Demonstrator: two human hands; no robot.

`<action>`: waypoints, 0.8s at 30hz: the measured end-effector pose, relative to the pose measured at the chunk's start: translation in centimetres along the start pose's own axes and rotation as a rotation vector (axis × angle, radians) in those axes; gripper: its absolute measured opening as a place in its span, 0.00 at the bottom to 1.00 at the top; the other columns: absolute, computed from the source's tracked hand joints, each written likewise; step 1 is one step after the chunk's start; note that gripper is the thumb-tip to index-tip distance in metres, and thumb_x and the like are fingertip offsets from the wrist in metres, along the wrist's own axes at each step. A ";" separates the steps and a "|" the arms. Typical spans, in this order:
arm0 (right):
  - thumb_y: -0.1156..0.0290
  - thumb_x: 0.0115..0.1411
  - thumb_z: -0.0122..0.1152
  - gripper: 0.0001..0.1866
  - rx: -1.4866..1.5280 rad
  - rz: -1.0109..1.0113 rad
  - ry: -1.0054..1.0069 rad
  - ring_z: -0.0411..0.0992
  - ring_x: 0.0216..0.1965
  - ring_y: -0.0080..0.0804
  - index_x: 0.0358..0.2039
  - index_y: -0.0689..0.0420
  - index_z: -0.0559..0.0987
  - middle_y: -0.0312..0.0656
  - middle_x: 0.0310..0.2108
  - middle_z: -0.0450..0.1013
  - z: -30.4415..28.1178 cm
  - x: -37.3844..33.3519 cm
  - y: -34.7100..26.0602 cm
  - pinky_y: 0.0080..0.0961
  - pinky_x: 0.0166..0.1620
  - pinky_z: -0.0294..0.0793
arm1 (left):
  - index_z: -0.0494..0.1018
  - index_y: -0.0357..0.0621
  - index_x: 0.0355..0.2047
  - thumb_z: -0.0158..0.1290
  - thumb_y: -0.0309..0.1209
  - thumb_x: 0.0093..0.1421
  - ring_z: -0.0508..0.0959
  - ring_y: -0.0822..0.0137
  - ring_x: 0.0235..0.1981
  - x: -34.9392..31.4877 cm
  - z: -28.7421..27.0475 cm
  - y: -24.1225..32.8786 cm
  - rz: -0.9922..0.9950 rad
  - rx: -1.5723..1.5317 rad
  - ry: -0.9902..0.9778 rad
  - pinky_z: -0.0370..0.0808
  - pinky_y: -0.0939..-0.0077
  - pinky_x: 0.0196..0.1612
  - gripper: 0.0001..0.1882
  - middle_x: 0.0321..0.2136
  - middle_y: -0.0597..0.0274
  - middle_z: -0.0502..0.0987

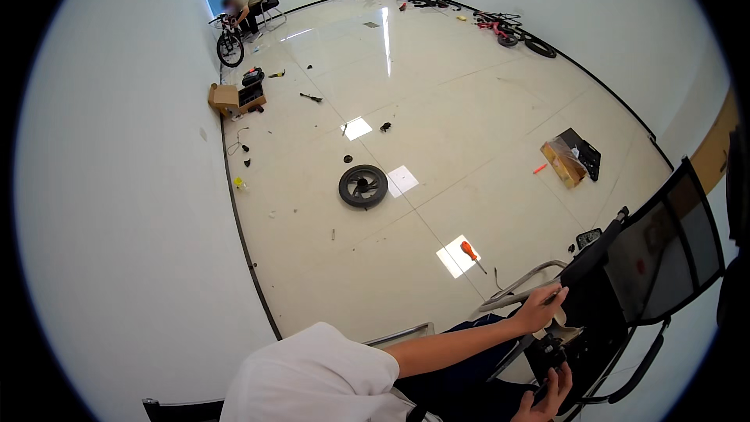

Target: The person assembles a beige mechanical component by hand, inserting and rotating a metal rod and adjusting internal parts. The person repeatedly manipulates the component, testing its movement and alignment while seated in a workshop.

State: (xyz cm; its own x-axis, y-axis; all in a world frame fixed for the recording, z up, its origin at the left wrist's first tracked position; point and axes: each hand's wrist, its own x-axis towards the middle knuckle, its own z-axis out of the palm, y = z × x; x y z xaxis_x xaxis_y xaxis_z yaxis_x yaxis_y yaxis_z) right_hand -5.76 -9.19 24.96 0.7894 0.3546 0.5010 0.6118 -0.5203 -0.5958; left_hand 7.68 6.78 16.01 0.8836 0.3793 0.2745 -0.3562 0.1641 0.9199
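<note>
My left hand [536,311] reaches across to the black chair seat on the right. Its fingers are closed in a pinch round a small, thin dark piece [552,297], too small to name. Just below, a compact black mechanical part [551,350] sits over the seat beside a torn cream-coloured wrapping [569,334]. My right hand [551,397] is curled at the near side of that black part, fingertips against it; the palm side is partly hidden.
An orange-handled screwdriver [469,251] lies on the floor ahead, with a black-tyred wheel [363,187] beyond it. An open cardboard box [564,162] and black tool case [582,154] are to the right. Another person [248,8] bends over a bicycle [230,48] at the far left.
</note>
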 end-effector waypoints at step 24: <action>0.69 0.59 0.43 0.26 0.848 0.522 0.245 0.53 0.67 0.34 0.55 0.64 0.74 0.44 0.67 0.55 1.6 1.7 7.5 0.29 0.65 0.52 | 0.64 0.38 0.24 0.42 0.37 0.69 0.65 0.75 0.24 -1.2 0.8 0.7 -0.001 0.201 -0.074 0.64 0.76 0.29 0.19 0.20 0.65 0.66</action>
State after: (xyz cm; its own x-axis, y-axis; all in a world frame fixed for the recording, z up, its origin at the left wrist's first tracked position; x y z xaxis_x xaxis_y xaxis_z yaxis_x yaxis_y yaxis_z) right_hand 0.30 -11.25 20.38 0.9937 0.0237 0.1098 0.1033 0.1903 -0.9763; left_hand 6.58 5.69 16.51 0.9064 0.3102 0.2868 -0.2943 -0.0236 0.9554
